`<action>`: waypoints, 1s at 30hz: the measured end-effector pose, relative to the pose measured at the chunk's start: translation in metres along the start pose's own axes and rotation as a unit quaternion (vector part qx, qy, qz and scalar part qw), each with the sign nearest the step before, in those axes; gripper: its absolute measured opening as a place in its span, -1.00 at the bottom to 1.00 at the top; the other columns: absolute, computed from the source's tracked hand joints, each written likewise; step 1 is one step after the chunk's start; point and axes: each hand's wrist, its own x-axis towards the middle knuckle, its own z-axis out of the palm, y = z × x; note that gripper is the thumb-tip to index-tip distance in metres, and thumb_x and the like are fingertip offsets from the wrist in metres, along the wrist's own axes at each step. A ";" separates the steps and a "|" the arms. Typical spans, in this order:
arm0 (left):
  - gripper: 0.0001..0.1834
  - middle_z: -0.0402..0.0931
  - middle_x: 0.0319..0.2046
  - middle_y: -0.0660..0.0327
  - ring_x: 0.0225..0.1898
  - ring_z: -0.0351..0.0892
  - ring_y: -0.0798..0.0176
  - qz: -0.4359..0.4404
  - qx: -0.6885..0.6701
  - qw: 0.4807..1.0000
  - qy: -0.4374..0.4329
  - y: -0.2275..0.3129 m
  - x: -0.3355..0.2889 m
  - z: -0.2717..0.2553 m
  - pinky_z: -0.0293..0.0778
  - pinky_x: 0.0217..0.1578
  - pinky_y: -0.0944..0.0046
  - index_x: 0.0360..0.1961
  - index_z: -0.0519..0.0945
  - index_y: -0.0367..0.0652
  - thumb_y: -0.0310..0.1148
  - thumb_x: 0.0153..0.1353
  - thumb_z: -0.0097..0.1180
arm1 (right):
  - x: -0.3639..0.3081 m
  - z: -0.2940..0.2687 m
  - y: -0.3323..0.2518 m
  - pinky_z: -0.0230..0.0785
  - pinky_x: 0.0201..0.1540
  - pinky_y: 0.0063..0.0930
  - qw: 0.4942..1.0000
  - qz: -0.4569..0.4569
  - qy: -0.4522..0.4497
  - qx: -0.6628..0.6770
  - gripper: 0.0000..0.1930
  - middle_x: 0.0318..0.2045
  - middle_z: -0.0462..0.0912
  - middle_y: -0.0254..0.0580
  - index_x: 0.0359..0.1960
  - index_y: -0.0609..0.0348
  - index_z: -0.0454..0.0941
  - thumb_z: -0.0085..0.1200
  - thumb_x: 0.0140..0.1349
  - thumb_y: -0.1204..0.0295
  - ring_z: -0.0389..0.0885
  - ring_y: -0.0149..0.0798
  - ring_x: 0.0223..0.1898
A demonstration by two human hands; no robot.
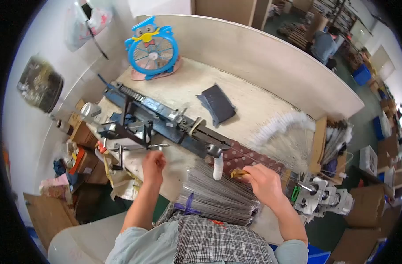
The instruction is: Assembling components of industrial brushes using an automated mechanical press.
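The work seems to be in the middle, as far as I can judge: the thin rods with white fluffy tips [282, 130], spread like a fan at the right of the tabletop [193, 75], look finished, while a thick bundle of bare grey wires [223, 193], lying close before the person, is probably left to do. Between the thumb and fingers of the right hand [264, 183] is pinched a small brass-coloured piece [239, 173], just beside the brown dotted cloth [238, 155]. The left hand [154, 167] is apart from the right one, its fingers bent together near a thin metal rod [158, 145] of the bench fixture [163, 124] — whether they touch it or hold something, I cannot tell. This fixture is long, straight and of dark steel, with worn edges; its handle [217, 166] is wrapped in something white and soft. The wires are straight, smooth and slightly shiny, and a purple strip [188, 205] lies across them. Behind, a flat dark pad [221, 103] has a matt, fabric-like surface.
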 end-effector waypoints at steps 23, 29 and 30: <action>-0.87 0.53 -0.45 0.30 -0.55 0.39 0.49 -0.020 0.051 0.974 -0.219 -0.050 -0.097 0.175 0.36 -0.48 0.48 -0.29 0.54 -0.17 -0.34 0.28 0.04 | 0.008 -0.028 0.014 0.38 -0.29 -0.31 0.976 -0.087 0.199 -0.032 -0.85 -0.46 0.54 -0.32 -0.36 0.10 0.59 0.20 -0.02 0.44 0.52 -0.19 -0.36; -0.83 0.54 -0.44 0.28 -0.52 0.39 0.51 -0.089 0.013 0.970 -0.227 -0.038 -0.094 0.174 0.35 -0.45 0.52 -0.25 0.53 -0.19 -0.30 0.28 0.04 | 0.048 0.010 0.014 0.40 -0.31 -0.31 0.990 -0.046 0.132 -0.002 -0.86 -0.45 0.60 -0.21 -0.37 0.13 0.62 0.13 0.06 0.37 0.55 -0.12 -0.36; -0.82 0.54 -0.47 0.26 -0.54 0.40 0.50 -0.096 0.017 0.971 -0.217 -0.035 -0.096 0.174 0.35 -0.46 0.52 -0.26 0.52 -0.21 -0.31 0.27 0.05 | 0.047 0.009 0.011 0.40 -0.31 -0.31 0.990 -0.050 0.128 -0.002 -0.86 -0.45 0.60 -0.21 -0.37 0.13 0.62 0.13 0.06 0.37 0.55 -0.12 -0.36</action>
